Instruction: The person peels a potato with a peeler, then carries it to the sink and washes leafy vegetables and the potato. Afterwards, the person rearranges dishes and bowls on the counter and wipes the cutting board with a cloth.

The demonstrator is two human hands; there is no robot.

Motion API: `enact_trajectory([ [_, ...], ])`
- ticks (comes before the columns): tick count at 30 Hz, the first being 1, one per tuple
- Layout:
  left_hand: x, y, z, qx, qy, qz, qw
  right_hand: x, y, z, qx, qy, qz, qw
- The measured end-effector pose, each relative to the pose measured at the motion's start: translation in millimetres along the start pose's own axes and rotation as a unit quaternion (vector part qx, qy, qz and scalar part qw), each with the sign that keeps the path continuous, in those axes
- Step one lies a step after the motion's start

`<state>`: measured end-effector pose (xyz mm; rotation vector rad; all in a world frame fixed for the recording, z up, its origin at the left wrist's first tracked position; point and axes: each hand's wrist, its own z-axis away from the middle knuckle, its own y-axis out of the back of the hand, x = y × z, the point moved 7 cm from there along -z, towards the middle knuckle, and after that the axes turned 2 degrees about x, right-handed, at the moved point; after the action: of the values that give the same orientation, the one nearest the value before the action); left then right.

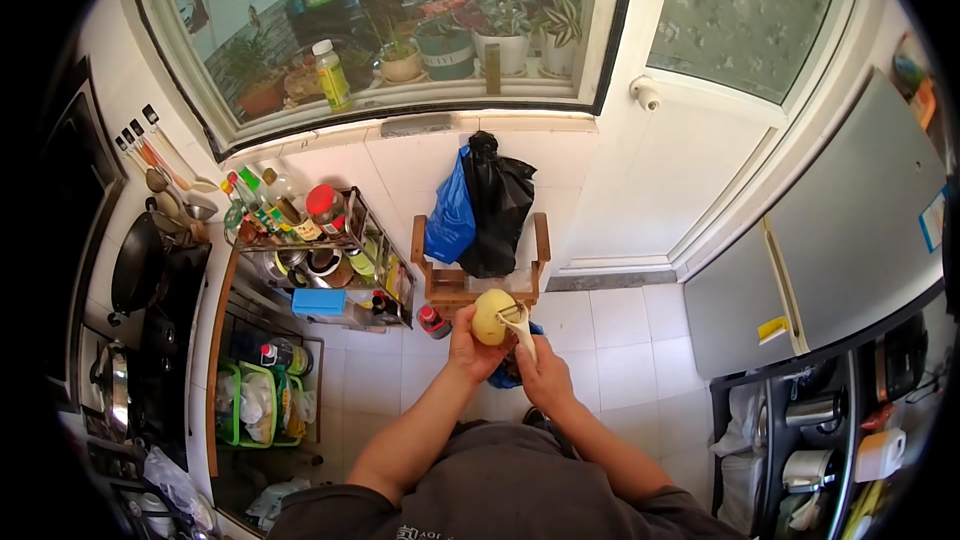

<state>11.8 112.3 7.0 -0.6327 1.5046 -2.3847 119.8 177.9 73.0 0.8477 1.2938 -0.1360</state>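
Open room: bare floor (615, 340) either side of the arms, wider on the right, running to the door (665, 180), fridge (720, 300) and black shelf (740, 375). Left side is tighter — the worktop (203, 370) edge and the spice rack (352, 240) close it off, with a red-capped bottle (433, 321) just beside the rack's corner. Ahead, a wooden chair (541, 240) carries a black bag (497, 205) and a blue bag (452, 215); in this view its near edge sits right by the potato.

Potato (488, 318) is held up in front of the body, over the floor, pale and mostly peeled on the side that shows. Slightly longer than wide; long axis roughly away from the body. Peeler (524, 332) slants, handle toward the body, head forward and a bit left, at the potato's right side — exact blade contact can't be told.

Left hand (464, 348) is curled round the potato's near left side. Right hand (545, 375) is wrapped on the peeler handle, fingers bent. Something blue (503, 376) lies below, mostly hidden.
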Motion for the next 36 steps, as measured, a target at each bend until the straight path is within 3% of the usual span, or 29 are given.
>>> enact_trajectory([
  [4,-11.3,1.7,-1.7,-0.006,0.056,0.023,0.998,4.4,-2.4,2.6,0.017,0.007,0.005,1.000],
  [9,-8.6,3.7,-1.2,0.053,0.002,-0.081,0.995,-1.9,-1.1,-2.4,0.004,0.015,0.043,0.999],
  [16,-10.4,5.7,-4.7,0.053,0.004,-0.047,0.998,0.8,-8.5,-1.9,-0.036,-0.007,0.072,0.997],
  [18,-14.5,11.5,-10.4,0.049,0.043,-0.065,0.996,-4.6,-9.1,-0.5,-0.019,0.035,0.076,0.996],
  [24,-11.3,8.5,-11.7,0.095,0.024,-0.009,0.995,-7.9,-1.7,0.8,0.012,0.046,0.042,0.998],
  [30,-11.2,-4.9,-8.4,0.016,0.047,-0.032,0.998,-8.3,-2.7,-1.2,-0.005,0.037,0.048,0.998],
  [36,-6.1,-5.4,-6.9,0.041,0.038,-0.089,0.994,-11.3,-4.0,0.6,-0.019,0.035,0.099,0.994],
])
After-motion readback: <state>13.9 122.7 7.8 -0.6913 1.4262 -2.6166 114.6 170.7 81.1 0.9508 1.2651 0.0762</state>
